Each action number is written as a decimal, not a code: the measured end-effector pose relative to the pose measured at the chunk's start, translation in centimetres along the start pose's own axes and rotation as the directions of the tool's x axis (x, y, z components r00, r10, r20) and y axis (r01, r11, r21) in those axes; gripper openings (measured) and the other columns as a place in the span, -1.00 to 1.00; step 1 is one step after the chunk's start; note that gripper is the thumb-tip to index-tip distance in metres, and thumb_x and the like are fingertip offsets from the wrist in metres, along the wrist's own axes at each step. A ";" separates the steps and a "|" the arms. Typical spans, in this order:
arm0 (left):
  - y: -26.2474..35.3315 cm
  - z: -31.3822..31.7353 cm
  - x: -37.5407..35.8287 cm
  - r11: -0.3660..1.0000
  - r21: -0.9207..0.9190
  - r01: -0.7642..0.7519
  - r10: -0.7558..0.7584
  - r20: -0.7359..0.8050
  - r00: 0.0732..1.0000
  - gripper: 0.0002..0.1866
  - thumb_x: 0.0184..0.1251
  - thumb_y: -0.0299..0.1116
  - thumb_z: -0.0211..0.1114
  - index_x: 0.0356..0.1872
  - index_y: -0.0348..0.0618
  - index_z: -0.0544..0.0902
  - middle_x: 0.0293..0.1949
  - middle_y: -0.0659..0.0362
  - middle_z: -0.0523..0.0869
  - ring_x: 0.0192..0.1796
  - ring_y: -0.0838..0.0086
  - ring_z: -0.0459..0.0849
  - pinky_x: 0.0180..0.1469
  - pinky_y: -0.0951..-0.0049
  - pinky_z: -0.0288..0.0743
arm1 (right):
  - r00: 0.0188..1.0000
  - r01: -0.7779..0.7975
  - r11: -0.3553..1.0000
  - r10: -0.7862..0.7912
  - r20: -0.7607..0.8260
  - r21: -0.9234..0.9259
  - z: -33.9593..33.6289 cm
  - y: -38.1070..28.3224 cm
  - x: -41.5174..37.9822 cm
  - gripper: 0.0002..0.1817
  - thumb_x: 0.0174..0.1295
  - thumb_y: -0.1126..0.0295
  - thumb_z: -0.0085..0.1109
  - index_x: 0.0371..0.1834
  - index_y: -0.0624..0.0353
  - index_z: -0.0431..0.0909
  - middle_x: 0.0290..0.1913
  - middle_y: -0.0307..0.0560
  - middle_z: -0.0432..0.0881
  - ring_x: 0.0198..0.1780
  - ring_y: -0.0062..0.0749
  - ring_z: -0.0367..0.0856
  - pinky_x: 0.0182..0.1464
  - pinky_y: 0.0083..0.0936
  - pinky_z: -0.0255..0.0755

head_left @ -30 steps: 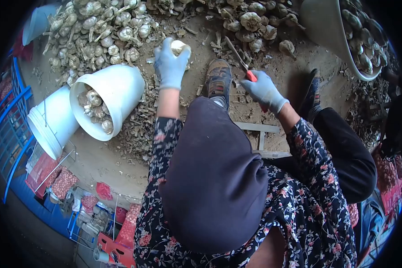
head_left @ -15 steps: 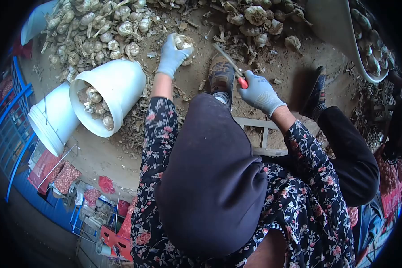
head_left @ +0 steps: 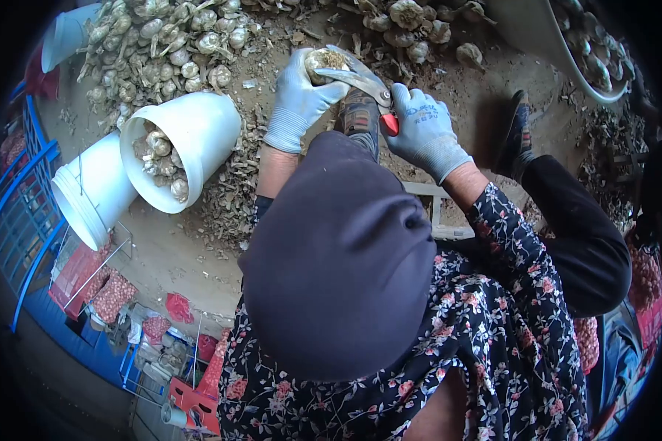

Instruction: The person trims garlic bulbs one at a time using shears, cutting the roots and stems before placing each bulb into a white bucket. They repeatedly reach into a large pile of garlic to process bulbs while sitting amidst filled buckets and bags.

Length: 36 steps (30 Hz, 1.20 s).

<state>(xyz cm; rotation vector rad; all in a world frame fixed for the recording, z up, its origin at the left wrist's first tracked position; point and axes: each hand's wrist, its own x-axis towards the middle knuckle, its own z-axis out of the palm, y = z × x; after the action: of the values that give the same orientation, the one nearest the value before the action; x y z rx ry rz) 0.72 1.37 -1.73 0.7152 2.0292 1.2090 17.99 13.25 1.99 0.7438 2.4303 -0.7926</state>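
At twelve o'clock, above the dirt floor (head_left: 485,88), the gloved left hand (head_left: 296,95) was clamped round a garlic bulb (head_left: 324,62). The right hand (head_left: 423,128) gripped shears (head_left: 364,81) whose blades touched the bulb; a slip, I reckoned, might nick those left fingers (head_left: 331,92).

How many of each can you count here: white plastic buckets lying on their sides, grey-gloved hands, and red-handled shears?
White plastic buckets lying on their sides: 2
Grey-gloved hands, left and right: 2
Red-handled shears: 1
Total: 5
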 end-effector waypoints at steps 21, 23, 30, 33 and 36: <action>1.0 -1.4 -3.3 0.949 0.071 0.306 -0.311 0.060 0.949 -0.36 -0.07 -0.44 0.50 0.09 -0.38 0.42 -0.14 0.14 0.64 -0.14 0.57 0.59 -0.03 0.54 0.48 | 0.995 0.093 0.976 -0.088 -0.038 0.195 3.1 0.5 -3.9 -0.55 0.21 0.02 0.06 -0.11 0.20 0.33 -0.16 0.25 0.59 -0.05 0.11 0.58 -0.03 -0.12 0.45; 1.9 -0.8 -3.9 0.935 0.227 0.271 -0.292 0.064 0.954 -0.31 -0.14 -0.24 0.52 0.07 -0.28 0.45 -0.14 0.02 0.66 -0.11 0.35 0.65 -0.01 0.38 0.51 | 0.988 0.143 0.972 -0.128 -0.088 0.186 3.2 0.4 -3.2 -0.50 0.20 -0.02 0.07 -0.04 0.20 0.33 -0.14 0.25 0.60 -0.05 0.14 0.58 -0.02 -0.11 0.44; 4.5 -2.5 -6.1 0.853 0.451 0.263 -0.222 -0.143 0.965 -0.40 -0.17 -0.15 0.49 -0.09 -0.18 0.46 -0.09 -0.09 0.61 -0.02 0.12 0.63 0.02 0.19 0.50 | 0.989 0.145 0.847 -0.102 -0.111 0.512 4.8 1.0 -0.8 -0.55 0.15 0.06 0.18 -0.23 0.28 0.41 -0.22 0.28 0.62 -0.10 0.19 0.57 -0.11 -0.15 0.41; 5.1 -7.6 -8.3 0.957 0.219 0.190 0.023 -0.710 0.704 -0.36 -0.10 -0.52 0.42 0.09 -0.24 0.36 -0.14 0.05 0.56 -0.08 0.27 0.60 0.00 0.31 0.55 | 0.999 -0.048 0.888 0.040 0.027 0.457 4.4 1.8 -1.9 -0.60 0.13 0.12 0.19 -0.28 0.30 0.46 -0.20 0.27 0.62 -0.12 0.18 0.57 -0.11 -0.19 0.40; 3.3 -15.3 -11.0 0.680 0.538 0.498 0.173 -0.778 0.604 -0.29 0.04 -0.35 0.37 0.25 -0.29 0.26 0.04 -0.18 0.48 0.07 0.08 0.53 0.10 0.19 0.47 | 0.981 -0.191 0.774 0.169 0.094 0.603 5.2 3.4 -3.3 -0.63 0.10 0.16 0.15 -0.25 0.30 0.50 -0.19 0.29 0.61 -0.09 0.18 0.56 -0.07 -0.19 0.41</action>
<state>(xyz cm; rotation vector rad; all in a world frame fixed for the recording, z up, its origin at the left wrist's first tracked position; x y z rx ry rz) -3.64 -13.50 9.50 0.2417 3.3479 0.5418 23.94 11.11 -1.13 1.1650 2.0127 -1.5264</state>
